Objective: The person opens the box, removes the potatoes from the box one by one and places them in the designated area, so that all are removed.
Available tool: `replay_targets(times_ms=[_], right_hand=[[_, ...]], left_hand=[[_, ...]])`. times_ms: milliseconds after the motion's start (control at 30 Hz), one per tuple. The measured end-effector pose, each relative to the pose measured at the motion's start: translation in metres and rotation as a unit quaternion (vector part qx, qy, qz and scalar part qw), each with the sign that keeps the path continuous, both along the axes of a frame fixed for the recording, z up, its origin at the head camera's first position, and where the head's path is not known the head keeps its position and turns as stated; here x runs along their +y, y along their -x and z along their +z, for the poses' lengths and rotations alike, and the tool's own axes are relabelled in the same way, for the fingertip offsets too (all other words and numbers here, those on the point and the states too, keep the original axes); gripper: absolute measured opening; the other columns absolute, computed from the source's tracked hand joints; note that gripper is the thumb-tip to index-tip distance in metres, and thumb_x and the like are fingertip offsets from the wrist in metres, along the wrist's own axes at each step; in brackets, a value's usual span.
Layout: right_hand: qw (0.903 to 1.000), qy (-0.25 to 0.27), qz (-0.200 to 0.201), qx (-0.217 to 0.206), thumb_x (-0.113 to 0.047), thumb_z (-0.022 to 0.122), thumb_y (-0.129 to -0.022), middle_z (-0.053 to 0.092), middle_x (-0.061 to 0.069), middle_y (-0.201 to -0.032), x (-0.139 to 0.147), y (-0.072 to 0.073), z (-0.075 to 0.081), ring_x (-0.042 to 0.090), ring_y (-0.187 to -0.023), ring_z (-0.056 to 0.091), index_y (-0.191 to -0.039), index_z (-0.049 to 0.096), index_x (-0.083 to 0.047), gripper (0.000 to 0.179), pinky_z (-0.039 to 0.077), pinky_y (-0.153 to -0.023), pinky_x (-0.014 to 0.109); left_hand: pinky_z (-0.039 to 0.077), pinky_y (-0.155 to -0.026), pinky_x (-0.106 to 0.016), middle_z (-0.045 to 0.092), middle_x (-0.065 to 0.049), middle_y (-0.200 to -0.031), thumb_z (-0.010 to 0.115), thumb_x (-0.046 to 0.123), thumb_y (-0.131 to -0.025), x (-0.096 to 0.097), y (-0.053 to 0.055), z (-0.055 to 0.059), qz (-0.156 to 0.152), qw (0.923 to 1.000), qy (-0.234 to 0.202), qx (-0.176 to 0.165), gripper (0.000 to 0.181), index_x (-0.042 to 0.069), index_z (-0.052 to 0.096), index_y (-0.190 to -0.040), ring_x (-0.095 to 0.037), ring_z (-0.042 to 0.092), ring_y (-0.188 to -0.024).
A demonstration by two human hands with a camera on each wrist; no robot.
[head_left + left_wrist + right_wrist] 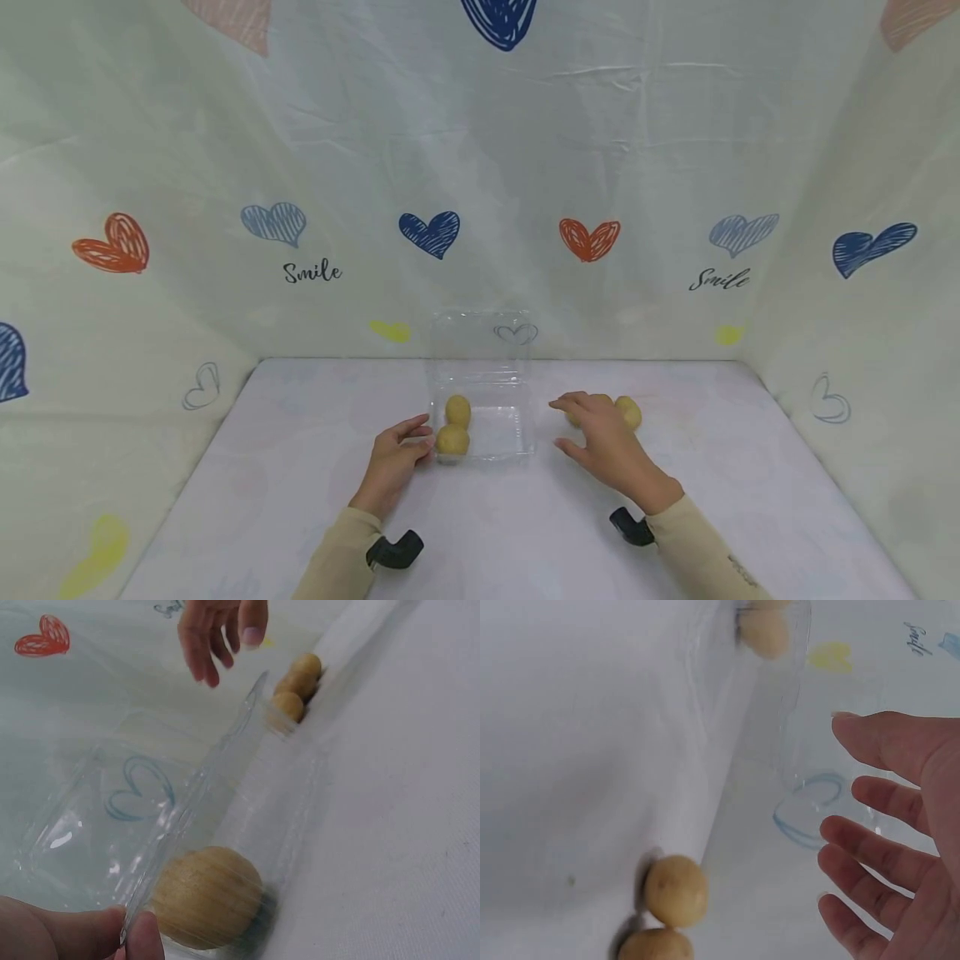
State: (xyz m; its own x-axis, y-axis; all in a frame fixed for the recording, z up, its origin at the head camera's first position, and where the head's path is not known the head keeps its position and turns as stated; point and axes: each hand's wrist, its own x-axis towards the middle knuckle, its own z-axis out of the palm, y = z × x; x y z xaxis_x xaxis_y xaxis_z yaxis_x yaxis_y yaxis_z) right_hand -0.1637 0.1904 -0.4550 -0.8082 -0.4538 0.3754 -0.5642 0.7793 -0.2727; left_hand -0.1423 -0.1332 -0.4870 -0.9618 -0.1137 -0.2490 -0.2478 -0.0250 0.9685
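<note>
A clear plastic clamshell box (pixel 502 457) stands with its lid (pixel 480 346) raised at the back. Two potatoes lie along its left side, the front potato (pixel 452 440) touching or nearly touching the back potato (pixel 458 411). My left hand (pixel 395 462) pinches the box's left rim between thumb and fingers, as the left wrist view shows. To the right of the box, my right hand (pixel 611 446) hovers with fingers spread and nothing in them. Behind it sits a small group of potatoes (pixel 628 412), partly hidden by that hand; the left wrist view shows three.
A white cloth covers the table (pixel 300 467). Behind it and at both sides hangs a pale curtain (pixel 510 167) printed with hearts and "Smile". Black wrist mounts (pixel 395 550) sit at both sleeves.
</note>
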Motion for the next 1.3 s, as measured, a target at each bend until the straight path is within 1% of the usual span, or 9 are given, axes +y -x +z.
replay_targets(times_ms=[133, 367, 467, 600, 833, 967, 1100, 1300], right_hand=[[0.9999, -0.001, 0.015, -0.003, -0.015, 0.093, -0.081, 0.070, 0.007, -0.127, -0.013, 0.002, 0.000, 0.032, -0.115, 0.066, -0.127, 0.071, -0.006, 0.052, 0.054, -0.099, 0.049], [0.9991, -0.004, 0.036, -0.020, -0.018, 0.092, -0.084, 0.069, 0.006, -0.129, -0.036, 0.006, -0.003, 0.030, -0.117, 0.066, -0.129, 0.070, -0.008, 0.051, 0.055, -0.102, 0.047], [0.9985, -0.006, 0.048, -0.027, -0.019, 0.091, -0.085, 0.068, 0.006, -0.130, -0.046, 0.007, -0.004, 0.029, -0.117, 0.066, -0.130, 0.070, -0.008, 0.051, 0.056, -0.101, 0.045], [0.9980, -0.012, 0.057, -0.025, -0.020, 0.090, -0.086, 0.068, 0.006, -0.130, -0.058, 0.009, -0.006, 0.028, -0.116, 0.066, -0.131, 0.070, -0.009, 0.050, 0.057, -0.098, 0.046], [0.9967, -0.007, 0.074, -0.032, -0.019, 0.089, -0.088, 0.068, 0.009, -0.131, -0.078, 0.012, -0.010, 0.030, -0.119, 0.064, -0.132, 0.069, -0.007, 0.050, 0.055, -0.101, 0.047], [0.9964, -0.001, 0.077, -0.034, -0.019, 0.089, -0.087, 0.068, 0.009, -0.131, -0.087, 0.014, -0.010, 0.031, -0.119, 0.064, -0.132, 0.068, -0.007, 0.051, 0.055, -0.101, 0.047], [0.9960, -0.006, 0.080, -0.037, -0.020, 0.090, -0.087, 0.067, 0.008, -0.131, -0.096, 0.016, -0.012, 0.029, -0.119, 0.063, -0.133, 0.068, -0.008, 0.052, 0.054, -0.101, 0.047], [0.9951, -0.017, 0.087, -0.043, -0.022, 0.090, -0.087, 0.068, 0.006, -0.130, -0.105, 0.019, -0.015, 0.027, -0.118, 0.063, -0.133, 0.069, -0.010, 0.052, 0.055, -0.100, 0.046]], left_hand=[[0.057, -0.073, -0.021, 0.059, -0.026, -0.128, 0.064, -0.008, -0.099, 0.000, 0.000, 0.001, 0.001, 1.0000, 0.003, 0.001, 0.046, -0.013, 0.054, -0.144, -0.013, 0.063, -0.083], [0.057, -0.074, -0.021, 0.059, -0.026, -0.130, 0.064, -0.007, -0.100, 0.000, 0.000, 0.001, 0.002, 1.0000, 0.008, -0.002, 0.047, -0.012, 0.054, -0.145, -0.013, 0.063, -0.085], [0.057, -0.075, -0.022, 0.059, -0.025, -0.130, 0.065, -0.007, -0.100, 0.000, 0.000, 0.001, 0.004, 1.0000, 0.007, -0.005, 0.047, -0.012, 0.054, -0.145, -0.013, 0.063, -0.086], [0.057, -0.075, -0.022, 0.059, -0.024, -0.129, 0.065, -0.006, -0.100, 0.000, 0.000, 0.001, 0.003, 0.9999, 0.009, -0.006, 0.047, -0.011, 0.054, -0.145, -0.013, 0.063, -0.087], [0.057, -0.074, -0.021, 0.059, -0.028, -0.129, 0.064, -0.007, -0.099, 0.001, -0.001, 0.000, 0.004, 1.0000, 0.007, 0.004, 0.046, -0.013, 0.055, -0.144, -0.012, 0.063, -0.084], [0.057, -0.073, -0.021, 0.059, -0.028, -0.129, 0.064, -0.008, -0.099, 0.001, -0.001, 0.000, 0.005, 1.0000, 0.004, 0.006, 0.046, -0.014, 0.055, -0.144, -0.012, 0.063, -0.083], [0.057, -0.073, -0.020, 0.059, -0.028, -0.129, 0.065, -0.007, -0.100, 0.000, -0.001, 0.000, 0.003, 1.0000, 0.006, 0.007, 0.046, -0.013, 0.054, -0.144, -0.012, 0.063, -0.084], [0.057, -0.074, -0.021, 0.060, -0.025, -0.127, 0.064, -0.007, -0.100, 0.001, -0.001, 0.000, 0.005, 0.9999, 0.013, -0.001, 0.045, -0.011, 0.056, -0.144, -0.014, 0.063, -0.085]])
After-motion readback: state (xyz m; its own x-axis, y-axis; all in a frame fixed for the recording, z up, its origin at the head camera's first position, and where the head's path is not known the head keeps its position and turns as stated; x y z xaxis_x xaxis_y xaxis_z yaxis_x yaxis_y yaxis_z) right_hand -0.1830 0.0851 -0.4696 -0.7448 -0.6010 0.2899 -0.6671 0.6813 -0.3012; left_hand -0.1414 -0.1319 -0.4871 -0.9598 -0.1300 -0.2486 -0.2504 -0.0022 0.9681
